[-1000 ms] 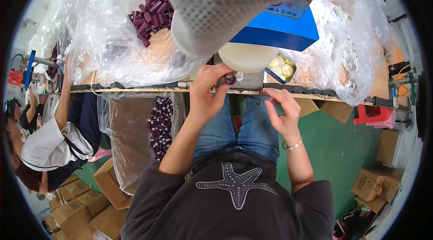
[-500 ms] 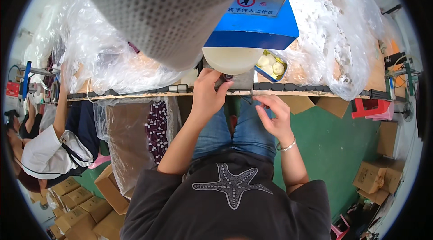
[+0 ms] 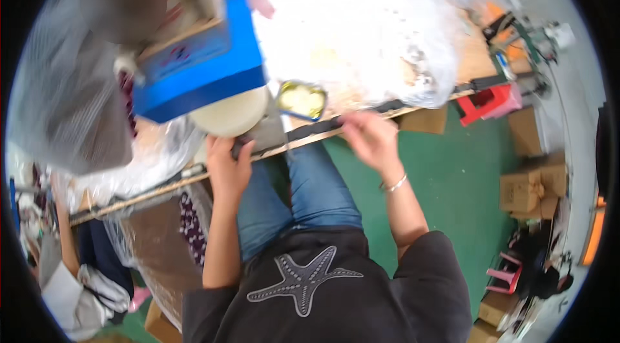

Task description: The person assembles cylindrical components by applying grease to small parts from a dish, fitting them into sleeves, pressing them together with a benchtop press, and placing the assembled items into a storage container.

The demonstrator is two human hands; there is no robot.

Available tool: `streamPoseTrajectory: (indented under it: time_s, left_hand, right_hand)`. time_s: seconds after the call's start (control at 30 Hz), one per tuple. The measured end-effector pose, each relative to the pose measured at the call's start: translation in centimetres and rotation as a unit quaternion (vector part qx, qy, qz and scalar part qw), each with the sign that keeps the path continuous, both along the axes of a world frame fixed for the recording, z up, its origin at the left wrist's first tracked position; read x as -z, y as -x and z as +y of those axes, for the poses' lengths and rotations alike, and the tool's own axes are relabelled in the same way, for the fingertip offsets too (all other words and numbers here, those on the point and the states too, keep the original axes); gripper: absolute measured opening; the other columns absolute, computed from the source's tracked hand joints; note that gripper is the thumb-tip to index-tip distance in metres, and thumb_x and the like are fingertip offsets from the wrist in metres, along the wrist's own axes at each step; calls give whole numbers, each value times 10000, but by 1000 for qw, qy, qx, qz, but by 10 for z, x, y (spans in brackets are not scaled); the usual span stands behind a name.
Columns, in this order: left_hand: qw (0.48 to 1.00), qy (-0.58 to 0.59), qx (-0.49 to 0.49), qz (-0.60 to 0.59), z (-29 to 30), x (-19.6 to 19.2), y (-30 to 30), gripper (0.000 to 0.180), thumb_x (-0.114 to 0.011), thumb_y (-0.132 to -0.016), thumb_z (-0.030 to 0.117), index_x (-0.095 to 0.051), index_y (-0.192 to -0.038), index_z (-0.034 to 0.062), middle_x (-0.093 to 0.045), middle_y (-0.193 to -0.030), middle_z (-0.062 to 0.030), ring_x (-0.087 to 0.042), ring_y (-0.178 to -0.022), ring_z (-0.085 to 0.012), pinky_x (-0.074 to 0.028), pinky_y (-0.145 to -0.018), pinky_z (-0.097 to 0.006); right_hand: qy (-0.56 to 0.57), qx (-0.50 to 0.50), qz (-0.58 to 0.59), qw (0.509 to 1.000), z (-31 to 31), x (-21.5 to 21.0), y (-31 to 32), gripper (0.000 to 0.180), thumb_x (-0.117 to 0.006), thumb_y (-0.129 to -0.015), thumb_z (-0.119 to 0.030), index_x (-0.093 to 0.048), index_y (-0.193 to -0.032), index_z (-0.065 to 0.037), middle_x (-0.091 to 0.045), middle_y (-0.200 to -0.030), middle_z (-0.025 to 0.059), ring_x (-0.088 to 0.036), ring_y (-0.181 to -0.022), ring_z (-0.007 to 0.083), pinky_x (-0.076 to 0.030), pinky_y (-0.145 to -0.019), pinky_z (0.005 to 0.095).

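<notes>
My left hand (image 3: pixel 227 167) is at the bench's front edge, just below the white rounded guard (image 3: pixel 232 114) of a blue machine housing (image 3: pixel 203 69). Thumb and fingers close round a small dark part (image 3: pixel 239 145), which is partly hidden and blurred. To the right, my right hand (image 3: pixel 374 141) hovers over the dark-lined table edge, fingers stretched to the left and somewhat apart, with nothing visible held in it. Between the hands, farther in, sits a small blue-rimmed tray (image 3: pixel 314 117) of pale round pieces.
Many small white parts (image 3: pixel 349 52) lie on clear plastic sheeting across the bench. A large grey bag-like shape (image 3: pixel 77 104) blocks the upper left. A red stool (image 3: pixel 481 104) and cardboard boxes (image 3: pixel 523 191) stand right. Another person's white clothing (image 3: pixel 68 291) shows at lower left.
The view has swung right, so the machine and bench appear farther left and tilted. My left hand stays under the guard; my right hand has moved away from it to the right along the edge.
</notes>
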State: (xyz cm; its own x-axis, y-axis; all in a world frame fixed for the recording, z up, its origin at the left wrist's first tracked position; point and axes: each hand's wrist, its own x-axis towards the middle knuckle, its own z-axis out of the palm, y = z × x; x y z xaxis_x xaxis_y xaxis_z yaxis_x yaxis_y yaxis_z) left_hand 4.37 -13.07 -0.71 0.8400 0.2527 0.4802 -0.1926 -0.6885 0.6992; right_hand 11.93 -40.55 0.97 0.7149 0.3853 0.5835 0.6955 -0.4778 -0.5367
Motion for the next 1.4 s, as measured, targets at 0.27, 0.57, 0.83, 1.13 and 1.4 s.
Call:
streamPoseTrajectory:
  time_s: [0.27,0.57,0.83,1.13,1.4]
  left_hand:
    - [997,64,-18,42,4,10,9,455,-772,-711,-4,-619,-1140,5,-556,-1035,-94,-549,-878,-210,-454,-799,-310]
    - [997,77,-16,-15,-7,2,0,305,-734,-695,-46,-656,-987,-4,-656,-899,-127,-573,-903,-324,-464,-771,-384]
    - [998,47,-17,-35,-4,7,1,287,-725,-705,-40,-663,-980,12,-676,-867,-97,-569,-869,-303,-460,-747,-384]
    - [998,38,-10,-42,-4,5,3,266,-725,-710,-9,-656,-963,31,-660,-837,-73,-545,-818,-292,-446,-732,-380]
    - [998,37,-15,-45,-2,8,2,292,-733,-699,24,-647,-978,38,-655,-894,-69,-534,-821,-297,-447,-733,-382]
  right_hand:
    - [87,332,-4,939,-166,-1,-150,128,-662,-812,-39,-687,-933,-5,-693,-829,194,-687,-750,316,-539,-687,394]
    - [391,418,40,819,-140,-1,-175,110,-671,-776,-129,-660,-845,-44,-690,-865,190,-686,-826,351,-548,-710,443]
    - [0,31,115,993,13,-18,-65,126,-725,-807,-95,-711,-907,-19,-713,-886,102,-654,-727,268,-541,-697,344]
    - [215,-57,-4,975,48,-5,-62,41,-656,-811,-74,-668,-777,-54,-546,-1021,79,-494,-969,292,-451,-827,377]
    - [-250,-107,277,922,80,-7,-38,103,-573,-965,-91,-631,-954,-7,-611,-1091,75,-570,-747,61,-470,-645,205]
